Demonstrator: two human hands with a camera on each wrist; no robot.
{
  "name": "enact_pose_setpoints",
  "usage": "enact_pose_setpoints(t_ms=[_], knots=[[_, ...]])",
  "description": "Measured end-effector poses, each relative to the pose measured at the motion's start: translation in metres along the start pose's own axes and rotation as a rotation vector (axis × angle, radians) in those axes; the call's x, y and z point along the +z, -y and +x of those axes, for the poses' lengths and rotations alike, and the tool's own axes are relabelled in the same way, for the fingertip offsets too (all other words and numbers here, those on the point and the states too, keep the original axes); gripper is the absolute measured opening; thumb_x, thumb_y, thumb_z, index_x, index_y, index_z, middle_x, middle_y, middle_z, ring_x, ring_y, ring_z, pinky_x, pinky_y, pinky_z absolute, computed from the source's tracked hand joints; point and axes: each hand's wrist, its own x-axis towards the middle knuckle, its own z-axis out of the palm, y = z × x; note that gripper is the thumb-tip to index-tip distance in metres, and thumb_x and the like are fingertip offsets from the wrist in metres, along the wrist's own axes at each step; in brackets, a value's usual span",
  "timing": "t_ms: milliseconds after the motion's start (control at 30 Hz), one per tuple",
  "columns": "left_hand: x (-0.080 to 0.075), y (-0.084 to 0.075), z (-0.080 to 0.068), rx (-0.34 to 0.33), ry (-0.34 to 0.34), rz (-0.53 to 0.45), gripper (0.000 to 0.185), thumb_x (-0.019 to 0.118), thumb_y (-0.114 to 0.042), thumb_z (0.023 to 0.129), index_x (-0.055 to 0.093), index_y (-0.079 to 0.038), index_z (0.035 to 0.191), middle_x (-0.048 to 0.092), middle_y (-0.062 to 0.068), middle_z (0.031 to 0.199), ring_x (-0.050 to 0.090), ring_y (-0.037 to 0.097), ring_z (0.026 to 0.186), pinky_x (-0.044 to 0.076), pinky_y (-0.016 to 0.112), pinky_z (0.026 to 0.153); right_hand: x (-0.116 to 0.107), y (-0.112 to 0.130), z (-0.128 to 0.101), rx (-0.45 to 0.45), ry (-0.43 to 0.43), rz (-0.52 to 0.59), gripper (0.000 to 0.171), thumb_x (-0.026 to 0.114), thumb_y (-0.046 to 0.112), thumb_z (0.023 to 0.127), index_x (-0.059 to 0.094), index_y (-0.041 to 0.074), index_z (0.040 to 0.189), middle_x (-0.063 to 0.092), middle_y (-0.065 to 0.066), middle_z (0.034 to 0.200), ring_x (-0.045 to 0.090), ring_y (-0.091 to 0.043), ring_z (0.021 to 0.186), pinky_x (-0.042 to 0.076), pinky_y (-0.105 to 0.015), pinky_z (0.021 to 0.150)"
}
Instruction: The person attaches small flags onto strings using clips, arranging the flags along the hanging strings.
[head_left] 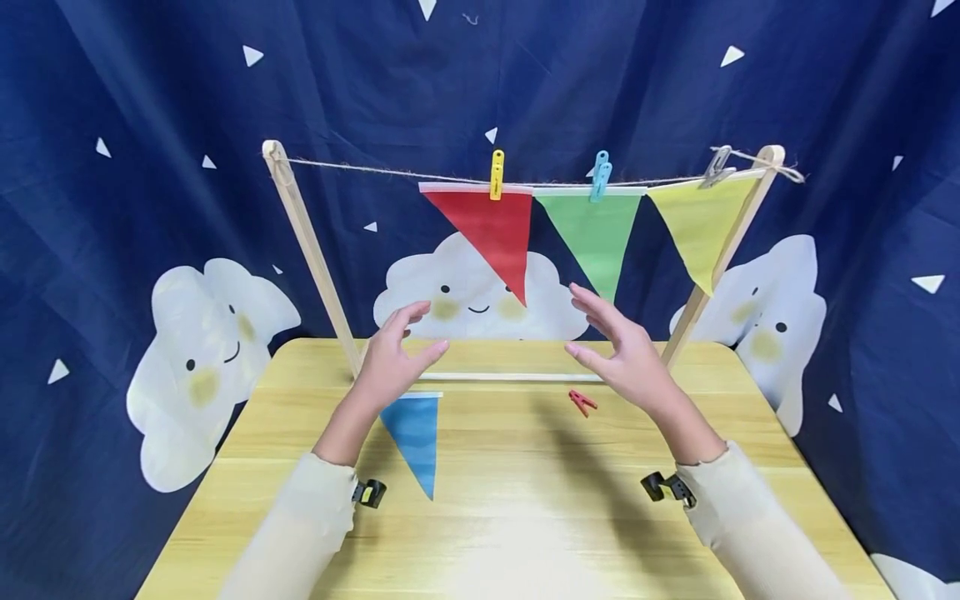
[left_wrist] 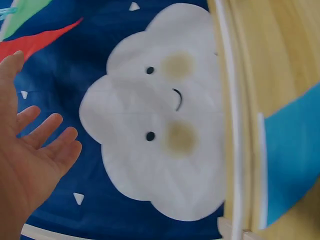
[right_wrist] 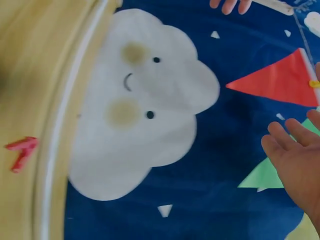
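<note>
Both hands are raised over the table with nothing in them, fingers loosely bent and palms facing each other. My left hand (head_left: 393, 357) is above the blue triangular flag (head_left: 420, 442), which lies on the tabletop. My right hand (head_left: 626, 354) is close to a red clothespin (head_left: 582, 402) lying on the table. On a string (head_left: 375, 170) hang a red flag (head_left: 495, 229) under a yellow clothespin (head_left: 497, 175), a green flag (head_left: 596, 233) under a light blue clothespin (head_left: 601, 177), and a yellow flag (head_left: 705, 223) under a grey clothespin (head_left: 717, 167).
The string runs between a left wooden post (head_left: 311, 250) and a right wooden post (head_left: 723, 267). A white bar (head_left: 510, 377) crosses the back of the wooden table (head_left: 495, 467). Behind hangs a dark blue curtain (head_left: 360, 83) with white clouds and small triangles.
</note>
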Motion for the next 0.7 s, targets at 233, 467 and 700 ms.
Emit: enact_pose_setpoints(t_ms=[233,467,700], knots=[[0.007,0.019,-0.015,-0.044,0.045,0.017,0.068,0.076,-0.034,0.094,0.048,-0.01,0.151,0.054,0.011,0.151,0.048,0.031,0.141,0.041,0.057,0.115,0.018,-0.031,-0.019,0.06,-0.011,0.075,0.07,0.075,0.005,0.094,0.044,0.013,0.156,0.048,-0.007,0.158,0.048,-0.03,0.144,0.038,-0.028,0.119],[0.014,0.045,-0.027,-0.103,0.078,0.123,0.074,0.075,-0.044,0.094,0.046,-0.011,0.153,0.051,0.011,0.154,0.046,0.033,0.144,0.04,0.057,0.116,0.027,-0.057,-0.036,0.148,-0.031,0.039,0.07,0.076,0.01,0.094,0.044,0.008,0.156,0.047,-0.013,0.159,0.048,-0.035,0.144,0.039,-0.049,0.116],[0.025,0.071,-0.038,-0.129,0.107,0.276,0.078,0.077,-0.045,0.092,0.046,-0.007,0.153,0.05,0.02,0.153,0.047,0.041,0.143,0.041,0.06,0.114,0.038,-0.083,-0.052,0.279,-0.023,0.024,0.071,0.076,0.016,0.095,0.042,0.009,0.157,0.047,-0.016,0.158,0.046,-0.036,0.145,0.039,-0.051,0.117]])
